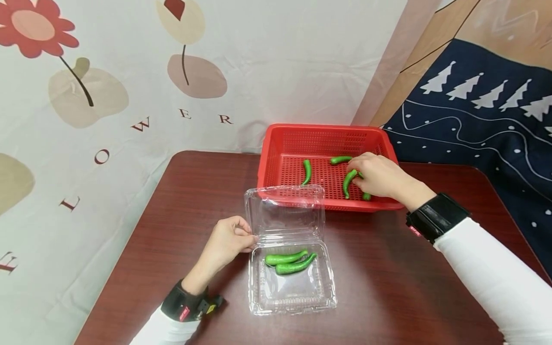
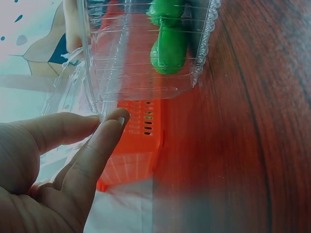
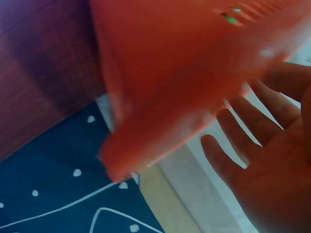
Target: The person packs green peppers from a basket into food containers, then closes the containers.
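Observation:
A clear plastic clamshell box (image 1: 327,287) sits on the table with its lid (image 1: 284,215) raised. Two green chili peppers (image 1: 295,265) lie side by side in its base. At the left end of the hinge, my left hand (image 1: 227,239) pinches the box's edge between thumb and fingers, seen close in the left wrist view. Inside the red basket (image 1: 327,130), my right hand (image 1: 379,175) reaches down over several green chili peppers (image 1: 348,184). Its fingers look extended and spread in the right wrist view, where the basket wall (image 3: 160,97) hides some fingertips.
The basket stands at the back of the dark wooden table (image 1: 194,191), close to a printed cloth (image 1: 258,62). The raised lid overlaps the basket's front rim in the head view. Another pepper (image 1: 306,171) lies in the basket's left half.

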Demonstrator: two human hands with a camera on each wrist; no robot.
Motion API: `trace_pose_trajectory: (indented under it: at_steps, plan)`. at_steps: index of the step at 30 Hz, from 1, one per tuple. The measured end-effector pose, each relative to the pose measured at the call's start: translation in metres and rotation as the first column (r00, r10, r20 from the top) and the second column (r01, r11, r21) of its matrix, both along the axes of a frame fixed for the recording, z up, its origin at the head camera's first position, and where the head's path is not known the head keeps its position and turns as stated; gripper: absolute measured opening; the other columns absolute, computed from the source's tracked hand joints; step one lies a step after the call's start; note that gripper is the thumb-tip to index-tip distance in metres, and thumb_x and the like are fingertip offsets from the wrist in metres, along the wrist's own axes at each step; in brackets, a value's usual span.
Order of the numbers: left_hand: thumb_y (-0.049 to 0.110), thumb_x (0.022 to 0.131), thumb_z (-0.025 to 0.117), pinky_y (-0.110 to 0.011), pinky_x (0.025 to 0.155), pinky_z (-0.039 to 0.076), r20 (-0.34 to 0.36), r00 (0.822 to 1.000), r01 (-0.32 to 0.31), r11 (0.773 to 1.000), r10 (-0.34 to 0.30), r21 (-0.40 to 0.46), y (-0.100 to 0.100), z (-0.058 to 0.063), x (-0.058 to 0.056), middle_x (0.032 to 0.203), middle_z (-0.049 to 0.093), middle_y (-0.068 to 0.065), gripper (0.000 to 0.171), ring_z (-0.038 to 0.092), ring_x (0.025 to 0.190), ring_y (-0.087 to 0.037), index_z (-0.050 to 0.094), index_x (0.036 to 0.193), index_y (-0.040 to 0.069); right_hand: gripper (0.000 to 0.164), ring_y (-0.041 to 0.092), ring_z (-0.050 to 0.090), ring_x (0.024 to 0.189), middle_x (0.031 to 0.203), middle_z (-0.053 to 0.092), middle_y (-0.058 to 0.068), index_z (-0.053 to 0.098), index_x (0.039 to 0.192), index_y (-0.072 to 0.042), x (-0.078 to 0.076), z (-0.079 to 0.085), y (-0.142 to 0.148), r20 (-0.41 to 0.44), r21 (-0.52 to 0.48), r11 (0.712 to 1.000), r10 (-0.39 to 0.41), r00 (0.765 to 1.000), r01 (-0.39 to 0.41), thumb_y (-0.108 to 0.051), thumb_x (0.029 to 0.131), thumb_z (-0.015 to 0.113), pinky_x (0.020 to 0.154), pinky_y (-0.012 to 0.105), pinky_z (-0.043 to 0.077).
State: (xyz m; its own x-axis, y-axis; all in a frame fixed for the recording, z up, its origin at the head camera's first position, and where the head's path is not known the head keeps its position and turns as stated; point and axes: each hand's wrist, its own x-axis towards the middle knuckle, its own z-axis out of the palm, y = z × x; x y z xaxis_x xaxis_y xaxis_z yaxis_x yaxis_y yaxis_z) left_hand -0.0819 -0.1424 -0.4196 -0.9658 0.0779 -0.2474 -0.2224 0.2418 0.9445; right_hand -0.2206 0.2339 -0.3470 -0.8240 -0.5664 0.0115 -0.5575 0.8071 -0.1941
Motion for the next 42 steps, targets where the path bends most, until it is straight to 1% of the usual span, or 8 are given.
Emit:
trace_pose_trajectory:
  at_steps: [7,11,15,20,23,29,34,42]
  plan:
    - [-0.012,0.084,0.077,-0.034,0.066,0.066,-0.004,1.0,-0.001,1.0,0.001,-0.006,0.0,0.0,0.0,0.079,0.076,-0.016,0.02,0.074,0.068,-0.018,0.059,0.086,-0.003,0.038,0.032,0.056,0.1,0.11,0.072,0.015,0.077,0.116,-0.005,-0.01,-0.012,0.004,0.157,0.098,0.994,-0.065,0.985,0.05,0.005,0.081,0.073,0.088,0.052,0.055]
    - [-0.012,0.083,0.077,-0.034,0.066,0.066,-0.01,1.0,0.005,1.0,-0.005,-0.004,0.0,0.0,0.0,0.08,0.076,-0.016,0.02,0.074,0.068,-0.018,0.059,0.086,-0.003,0.043,0.03,0.058,0.091,0.108,0.073,0.015,0.077,0.115,-0.006,-0.014,-0.018,0.007,0.201,0.139,0.989,-0.077,0.977,0.049,0.01,0.076,0.07,0.08,0.048,0.056]
    - [-0.012,0.083,0.076,-0.034,0.066,0.066,-0.018,1.0,0.009,1.0,-0.009,-0.005,0.001,-0.001,-0.001,0.079,0.076,-0.015,0.019,0.073,0.068,-0.017,0.059,0.085,-0.003,0.041,0.029,0.058,0.085,0.103,0.074,0.015,0.077,0.113,-0.004,-0.017,-0.025,0.009,0.216,0.16,0.986,-0.086,0.972,0.052,0.011,0.075,0.072,0.074,0.044,0.055]
    - [-0.011,0.083,0.076,-0.035,0.066,0.066,-0.022,1.0,0.016,1.0,-0.017,-0.007,0.002,-0.003,-0.002,0.08,0.076,-0.016,0.019,0.074,0.068,-0.018,0.059,0.087,-0.003,0.036,0.03,0.058,0.085,0.097,0.074,0.015,0.078,0.108,-0.004,-0.02,-0.032,0.015,0.197,0.17,0.984,-0.086,0.977,0.053,0.01,0.076,0.073,0.076,0.048,0.055]
    - [-0.012,0.083,0.076,-0.035,0.065,0.066,-0.013,1.0,0.011,1.0,-0.012,-0.006,0.002,-0.003,-0.002,0.08,0.076,-0.016,0.019,0.074,0.068,-0.019,0.059,0.087,-0.004,0.028,0.031,0.057,0.085,0.088,0.072,0.01,0.079,0.099,-0.007,-0.022,-0.037,0.019,0.169,0.178,0.983,-0.071,0.983,0.04,0.009,0.076,0.074,0.078,0.05,0.053]
    - [-0.012,0.084,0.076,-0.035,0.066,0.066,0.0,1.0,0.005,1.0,-0.005,0.0,0.003,-0.003,0.0,0.082,0.076,-0.02,0.019,0.074,0.068,-0.018,0.059,0.087,-0.004,0.017,0.026,0.053,0.079,0.071,0.061,-0.001,0.077,0.082,-0.015,-0.023,-0.045,0.019,0.162,0.206,0.978,-0.046,0.986,0.012,0.002,0.082,0.079,0.07,0.042,0.044]
    - [-0.012,0.083,0.075,-0.034,0.065,0.066,-0.008,1.0,0.001,1.0,-0.001,-0.006,0.001,-0.001,0.0,0.081,0.076,-0.018,0.019,0.074,0.068,-0.018,0.059,0.086,-0.003,0.016,0.023,0.054,0.074,0.072,0.063,-0.001,0.079,0.086,-0.016,-0.023,-0.045,0.016,0.178,0.198,0.98,-0.049,0.983,0.013,0.0,0.083,0.08,0.068,0.04,0.046]
    - [-0.011,0.083,0.076,-0.034,0.066,0.066,-0.017,1.0,-0.001,1.0,0.001,-0.005,0.0,-0.001,0.0,0.079,0.076,-0.018,0.019,0.073,0.068,-0.017,0.059,0.086,-0.003,0.018,0.026,0.061,0.083,0.087,0.071,0.004,0.08,0.1,-0.008,-0.024,-0.036,0.012,0.223,0.069,0.997,-0.049,0.974,0.035,-0.004,0.083,0.085,0.086,0.053,0.058]
